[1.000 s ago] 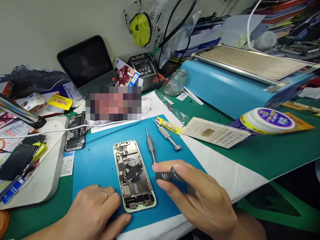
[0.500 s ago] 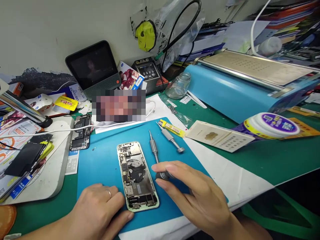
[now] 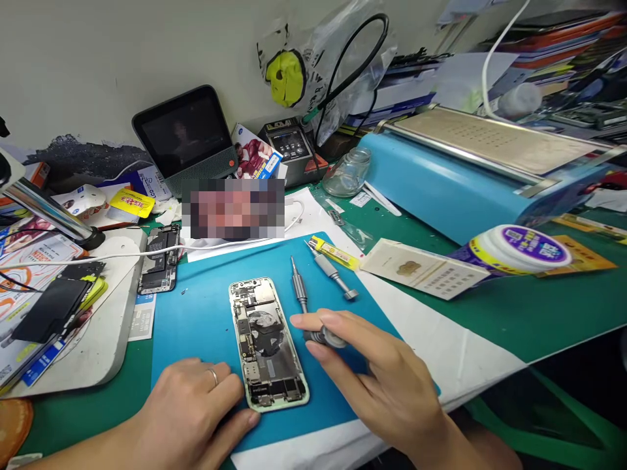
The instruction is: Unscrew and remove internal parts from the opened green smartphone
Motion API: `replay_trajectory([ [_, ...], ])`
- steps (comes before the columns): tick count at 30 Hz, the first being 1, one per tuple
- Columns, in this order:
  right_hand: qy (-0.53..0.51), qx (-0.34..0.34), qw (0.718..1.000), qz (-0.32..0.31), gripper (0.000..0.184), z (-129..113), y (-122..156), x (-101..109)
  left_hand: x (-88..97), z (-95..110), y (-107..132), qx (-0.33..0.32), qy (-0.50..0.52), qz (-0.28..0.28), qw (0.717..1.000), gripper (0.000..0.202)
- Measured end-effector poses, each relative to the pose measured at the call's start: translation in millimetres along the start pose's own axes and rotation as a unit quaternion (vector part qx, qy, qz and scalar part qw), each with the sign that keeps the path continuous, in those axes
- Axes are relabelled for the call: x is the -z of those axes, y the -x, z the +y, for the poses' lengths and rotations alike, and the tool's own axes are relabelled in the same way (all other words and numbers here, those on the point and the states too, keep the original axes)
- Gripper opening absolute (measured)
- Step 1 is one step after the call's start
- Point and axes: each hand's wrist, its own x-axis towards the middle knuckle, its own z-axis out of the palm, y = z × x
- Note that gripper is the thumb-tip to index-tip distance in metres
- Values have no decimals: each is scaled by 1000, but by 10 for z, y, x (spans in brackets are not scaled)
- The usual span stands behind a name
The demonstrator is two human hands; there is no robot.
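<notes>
An opened phone (image 3: 267,349) with a pale green frame lies on the blue mat (image 3: 196,326), its circuit board and inner parts exposed. At its lower left corner, my left hand (image 3: 196,405) rests with curled fingers, the thumb and knuckles against the frame. My right hand (image 3: 377,372) pinches a grey screwdriver (image 3: 323,337) by its ribbed handle, with the round end facing right, above the mat right of the phone. Another grey shaft with a pointed tip (image 3: 298,287) points away from me; its lower end is hidden behind my fingers. A second screwdriver (image 3: 330,266) lies to its right.
Behind the screwdrivers are a yellow packet (image 3: 336,252) and a tilted white card box (image 3: 424,269). A white tub (image 3: 519,251) lies farther right. A blue machine (image 3: 441,189) and a glass jar (image 3: 347,173) stand behind. Another phone part (image 3: 160,259) lies left. A white cable (image 3: 215,247) crosses the back.
The right hand has moved slightly left, and the screwdriver in it has turned so its round end shows more. The left hand and phone keep their places; the view has shifted slightly.
</notes>
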Motion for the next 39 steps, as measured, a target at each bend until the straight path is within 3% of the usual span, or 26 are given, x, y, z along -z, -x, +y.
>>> replay_trajectory([
  [8,-22,0,1000,0,45,3,-27,6,-1,-6,9,1,-4,-8,1000,21],
  [14,-15,16,1000,5,45,22,-26,-2,6,6,-6,1,-6,-3,1000,23],
  [18,-5,-1,1000,5,44,-1,-15,-2,6,9,-4,-2,-6,-1,1000,24],
  [27,46,-36,998,-11,23,-57,-65,50,1,10,2,-4,-7,11,1000,25],
  [39,7,9,1000,8,64,16,17,-43,0,4,-7,-6,-11,9,1000,25],
])
